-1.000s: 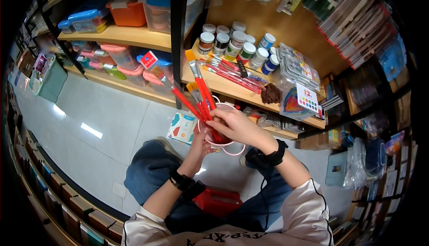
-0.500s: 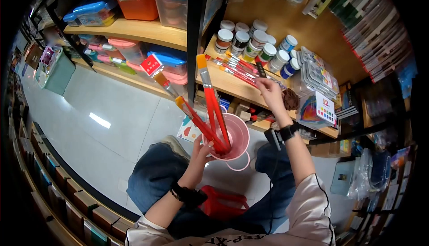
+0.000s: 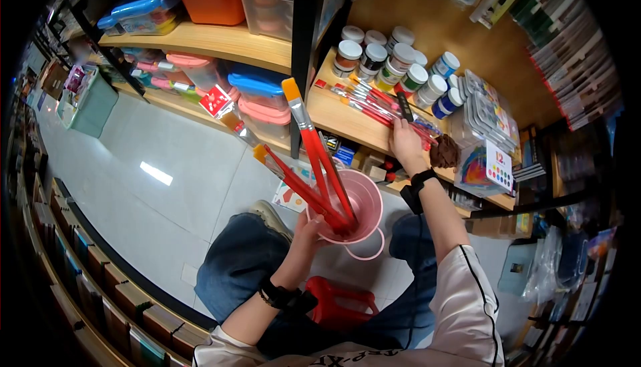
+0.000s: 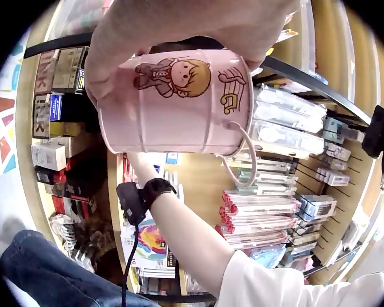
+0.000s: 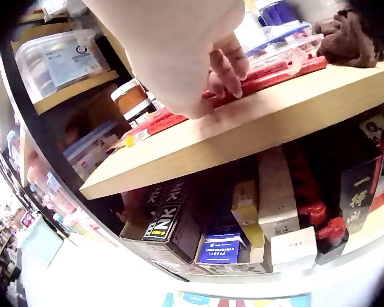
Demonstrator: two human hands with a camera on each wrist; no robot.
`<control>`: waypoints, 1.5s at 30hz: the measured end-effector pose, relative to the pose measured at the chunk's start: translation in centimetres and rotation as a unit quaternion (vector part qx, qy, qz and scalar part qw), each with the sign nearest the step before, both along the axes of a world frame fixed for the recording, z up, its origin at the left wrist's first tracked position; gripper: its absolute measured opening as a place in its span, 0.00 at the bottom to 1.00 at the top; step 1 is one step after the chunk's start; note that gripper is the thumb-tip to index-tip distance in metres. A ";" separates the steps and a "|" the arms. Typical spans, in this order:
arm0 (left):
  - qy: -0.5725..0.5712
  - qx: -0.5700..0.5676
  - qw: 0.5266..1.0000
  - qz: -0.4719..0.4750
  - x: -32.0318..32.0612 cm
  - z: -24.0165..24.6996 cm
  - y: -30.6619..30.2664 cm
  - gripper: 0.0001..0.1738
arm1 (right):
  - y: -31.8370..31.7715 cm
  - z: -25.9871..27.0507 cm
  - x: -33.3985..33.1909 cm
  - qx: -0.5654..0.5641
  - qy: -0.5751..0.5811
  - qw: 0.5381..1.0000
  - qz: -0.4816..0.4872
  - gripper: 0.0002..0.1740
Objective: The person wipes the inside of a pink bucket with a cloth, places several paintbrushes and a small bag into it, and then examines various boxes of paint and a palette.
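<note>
A pink bucket (image 3: 367, 197) is gripped from its left side by my left hand (image 3: 308, 237); the left wrist view shows a cartoon figure on the bucket's wall (image 4: 147, 121). Several red-handled paintbrushes (image 3: 316, 160) lean out of the bucket with their bristles up, and one carries a red tag (image 3: 216, 102). On the wooden shelf my right hand (image 3: 407, 145) is over a row of thinner red paintbrushes (image 3: 366, 105). In the right wrist view its fingers (image 5: 227, 78) curl down onto the red handles (image 5: 275, 78); the thumb is hidden.
Paint jars (image 3: 403, 57) stand behind the brushes on the shelf. A brown crumpled cloth (image 3: 445, 151) and stacked clear cases (image 3: 484, 110) sit to their right. Ink boxes (image 5: 173, 220) fill the level below. A red stool (image 3: 340, 303) stands between the knees.
My right hand has left the brushes in the bucket and moved up and right to the brushes on the shelf. The left hand keeps the bucket, which appears slightly farther right.
</note>
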State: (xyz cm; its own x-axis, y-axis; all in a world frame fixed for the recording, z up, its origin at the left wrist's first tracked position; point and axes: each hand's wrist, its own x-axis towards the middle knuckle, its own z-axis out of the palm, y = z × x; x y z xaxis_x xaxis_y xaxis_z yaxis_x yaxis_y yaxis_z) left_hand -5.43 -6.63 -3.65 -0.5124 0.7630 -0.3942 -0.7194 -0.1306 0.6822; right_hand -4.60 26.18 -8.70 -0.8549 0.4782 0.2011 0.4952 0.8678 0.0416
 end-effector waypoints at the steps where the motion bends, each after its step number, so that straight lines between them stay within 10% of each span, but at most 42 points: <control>1: -0.004 -0.009 1.000 0.000 0.0 0.0 0.0 0.35 | 0.0 0.1 -0.1 -0.009 -0.013 1.000 -0.013 0.09; 35: -0.038 -0.050 0.998 -0.011 0.2 -0.8 0.2 0.34 | 1.5 -2.3 -1.7 0.069 0.037 0.995 0.061 0.13; 45: -0.020 -0.047 0.998 -0.020 0.2 -0.4 0.3 0.37 | 0.5 0.8 -0.7 0.032 -0.161 0.986 0.012 0.09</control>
